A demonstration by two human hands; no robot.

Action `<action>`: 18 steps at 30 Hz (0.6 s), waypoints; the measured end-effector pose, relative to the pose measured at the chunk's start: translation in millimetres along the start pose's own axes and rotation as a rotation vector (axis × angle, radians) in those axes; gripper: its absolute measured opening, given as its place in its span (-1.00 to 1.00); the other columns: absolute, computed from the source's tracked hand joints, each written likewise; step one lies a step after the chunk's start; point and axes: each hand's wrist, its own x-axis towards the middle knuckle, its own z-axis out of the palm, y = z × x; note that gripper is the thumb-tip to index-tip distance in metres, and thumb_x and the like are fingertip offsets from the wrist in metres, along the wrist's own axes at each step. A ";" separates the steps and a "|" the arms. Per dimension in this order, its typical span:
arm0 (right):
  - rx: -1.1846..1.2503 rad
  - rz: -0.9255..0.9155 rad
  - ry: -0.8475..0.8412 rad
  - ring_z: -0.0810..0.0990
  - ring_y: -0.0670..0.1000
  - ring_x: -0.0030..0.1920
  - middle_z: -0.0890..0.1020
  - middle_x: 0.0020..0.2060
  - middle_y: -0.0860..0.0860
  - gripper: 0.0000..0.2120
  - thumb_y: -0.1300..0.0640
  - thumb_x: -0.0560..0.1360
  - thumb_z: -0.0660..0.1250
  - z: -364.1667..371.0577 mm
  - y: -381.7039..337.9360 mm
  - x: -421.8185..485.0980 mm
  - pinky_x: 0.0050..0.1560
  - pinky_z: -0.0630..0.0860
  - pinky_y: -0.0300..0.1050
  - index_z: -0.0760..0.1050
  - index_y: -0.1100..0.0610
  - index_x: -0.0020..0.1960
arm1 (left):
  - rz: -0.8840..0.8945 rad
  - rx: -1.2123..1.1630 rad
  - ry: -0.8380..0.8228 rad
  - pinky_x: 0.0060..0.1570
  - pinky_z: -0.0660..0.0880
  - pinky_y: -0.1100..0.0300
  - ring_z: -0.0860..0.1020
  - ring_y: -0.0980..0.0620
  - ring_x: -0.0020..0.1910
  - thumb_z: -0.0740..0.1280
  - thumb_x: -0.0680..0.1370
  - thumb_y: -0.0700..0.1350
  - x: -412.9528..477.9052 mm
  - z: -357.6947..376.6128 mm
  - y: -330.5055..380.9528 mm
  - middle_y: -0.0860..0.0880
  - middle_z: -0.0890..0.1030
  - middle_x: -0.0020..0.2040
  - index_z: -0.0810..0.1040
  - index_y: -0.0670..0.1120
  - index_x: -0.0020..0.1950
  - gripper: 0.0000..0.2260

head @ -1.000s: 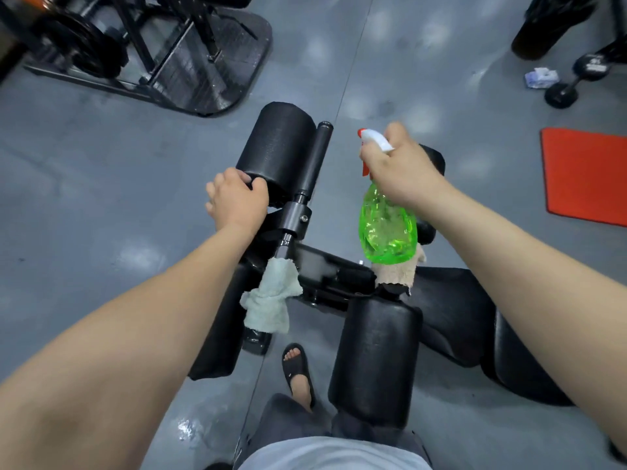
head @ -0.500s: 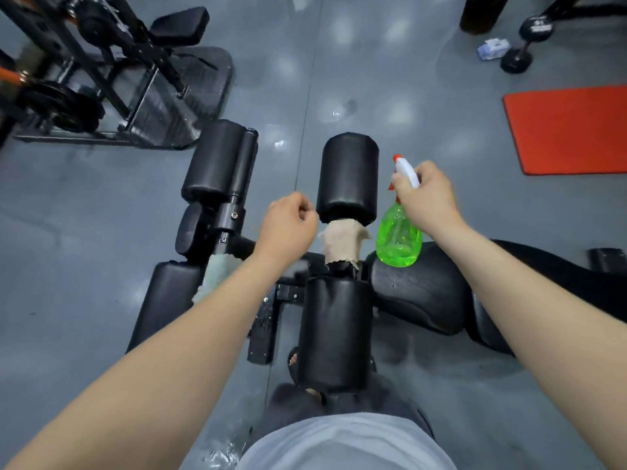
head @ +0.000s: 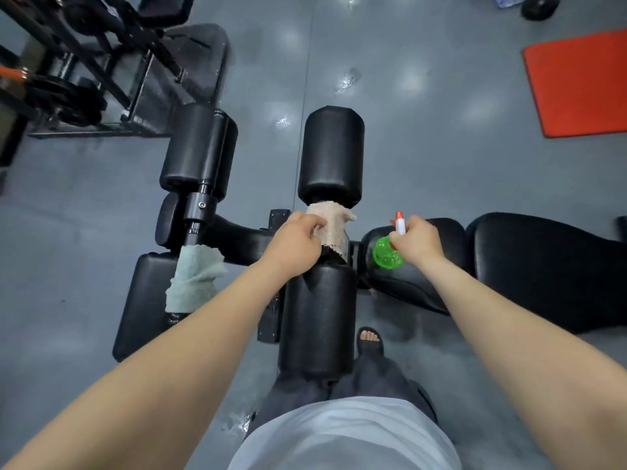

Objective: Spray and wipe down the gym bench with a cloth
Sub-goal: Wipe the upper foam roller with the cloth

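Pinching the tan cloth (head: 334,222) between thumb and curled fingers, the left hand (head: 298,244) sits where that cloth drapes over the bar between the far roller (head: 330,154) and the near roller (head: 317,317); the bar itself is hidden beneath cloth and hand. The right hand (head: 419,242) is wrapped round the neck of the green spray bottle (head: 385,257), covering its trigger. The bottle's long axis runs nearly toward the camera, base down over the front end of the padded surface (head: 543,266), red-tipped nozzle pointing away from the person; whether the base touches the pad is unclear. A pale green cloth (head: 195,276) hangs over the left bar. The surface is cut off at the right edge.
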 end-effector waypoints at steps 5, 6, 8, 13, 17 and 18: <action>-0.079 0.063 -0.056 0.57 0.17 -0.08 0.60 -0.14 0.10 -0.85 0.10 0.51 0.35 14.7 16.9 12.5 -0.22 0.34 -0.08 0.47 0.19 -0.09 | -0.021 -0.019 0.026 0.10 0.48 0.22 0.50 0.07 0.13 0.17 0.62 -0.22 2.0 -0.6 5.0 0.07 0.43 0.25 0.52 0.03 0.37 -0.63; -0.097 0.071 -0.066 0.57 0.18 -0.07 0.60 -0.16 0.10 -0.85 0.10 0.52 0.36 17.2 19.0 14.8 -0.20 0.34 -0.09 0.48 0.18 -0.10 | -0.024 -0.017 0.028 0.09 0.48 0.22 0.51 0.07 0.12 0.17 0.62 -0.22 2.5 -0.9 5.6 0.08 0.43 0.24 0.52 0.03 0.37 -0.64; -0.108 0.082 -0.073 0.58 0.18 -0.06 0.60 -0.16 0.11 -0.83 0.09 0.55 0.38 19.2 21.6 17.1 -0.19 0.34 -0.09 0.52 0.20 -0.10 | -0.027 -0.010 0.032 0.09 0.51 0.19 0.52 0.06 0.11 0.17 0.61 -0.22 3.5 -1.9 6.8 0.07 0.43 0.23 0.53 0.04 0.35 -0.64; -0.100 0.063 -0.116 0.58 0.12 -0.13 0.63 -0.20 0.09 -0.79 0.05 0.56 0.39 12.0 21.8 19.5 -0.36 0.31 -0.12 0.60 0.21 -0.11 | -0.034 0.001 0.045 -0.01 0.45 0.26 0.52 0.07 0.05 0.17 0.61 -0.24 8.5 -4.5 7.0 0.04 0.45 0.21 0.55 0.01 0.32 -0.66; -0.045 0.031 -0.093 0.60 0.07 -0.05 0.67 -0.16 0.03 -0.88 0.14 0.54 0.34 2.0 17.0 13.0 -0.21 0.46 -0.12 0.62 0.18 -0.05 | -0.032 -0.002 0.036 0.05 0.42 0.25 0.51 0.05 0.11 0.18 0.61 -0.23 8.5 -3.2 5.7 0.04 0.46 0.22 0.55 0.01 0.31 -0.67; -0.021 0.014 -0.054 0.59 0.07 -0.02 0.67 -0.10 0.04 -0.86 0.15 0.54 0.33 -1.7 12.8 9.8 -0.10 0.50 -0.09 0.60 0.20 0.01 | -0.027 -0.003 0.026 0.07 0.41 0.24 0.51 0.04 0.12 0.19 0.61 -0.22 7.4 -3.8 5.4 0.03 0.46 0.22 0.55 0.02 0.32 -0.67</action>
